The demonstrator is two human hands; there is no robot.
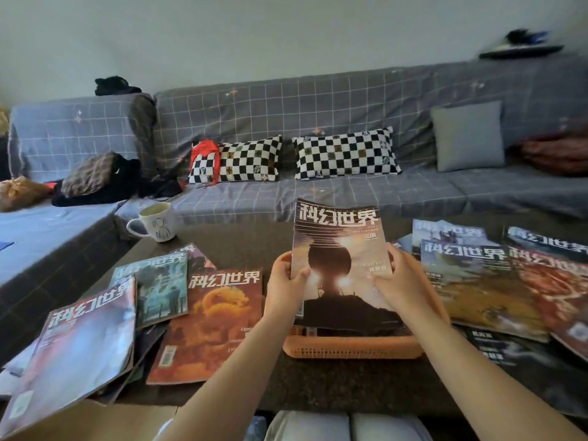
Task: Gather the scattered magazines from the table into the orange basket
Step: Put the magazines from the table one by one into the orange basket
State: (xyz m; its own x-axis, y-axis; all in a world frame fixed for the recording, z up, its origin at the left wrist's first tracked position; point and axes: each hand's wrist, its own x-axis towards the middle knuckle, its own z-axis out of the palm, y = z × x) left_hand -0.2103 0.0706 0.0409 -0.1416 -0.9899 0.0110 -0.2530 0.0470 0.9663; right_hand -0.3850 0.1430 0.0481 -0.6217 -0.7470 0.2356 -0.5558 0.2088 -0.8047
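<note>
While gripped at both side edges, stands tilted over the orange basket (350,348): one magazine (340,268), cover toward the camera, lower edge dipping inside the rim. Held so, presumably, for squaring up and lowering flat into the basket. Left hand (283,281) pinching the left edge, thumb on the cover, fingers (281,259) curled behind; right hand (401,278) clasping the right edge the same way. Scattered on the tabletop (318,386) on either side: the orange dragon magazine (210,323) and others at left, an overlapping pile (496,281) at right, none gathered yet. Near the far left corner, clear of the work, a mug (156,221).
</note>
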